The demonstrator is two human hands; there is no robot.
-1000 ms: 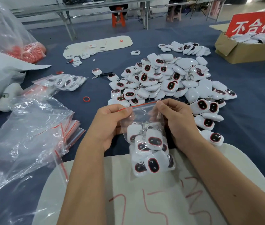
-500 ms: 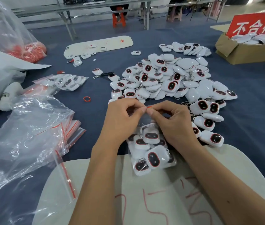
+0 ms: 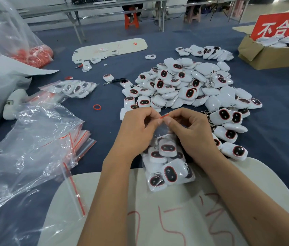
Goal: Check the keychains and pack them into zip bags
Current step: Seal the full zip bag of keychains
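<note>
A clear zip bag (image 3: 167,164) filled with several white keychains with red-rimmed black ovals lies partly on a beige board (image 3: 175,213). My left hand (image 3: 136,132) and my right hand (image 3: 191,132) meet at the middle of the bag's red zip strip (image 3: 165,116), each pinching it between thumb and fingertips. Beyond my hands a large heap of loose keychains (image 3: 184,86) spreads over the blue table. A second filled zip bag (image 3: 72,88) lies at the left.
A stack of unused zip bags (image 3: 80,141) and crumpled clear plastic (image 3: 25,148) lie at the left. A loose red rubber band (image 3: 97,107) is on the cloth. A cardboard box (image 3: 271,55) with a red sign holds more keychains at the far right.
My hands slid together from the bag's two top corners to the middle of the zip strip, and the bag sank from hanging onto the board.
</note>
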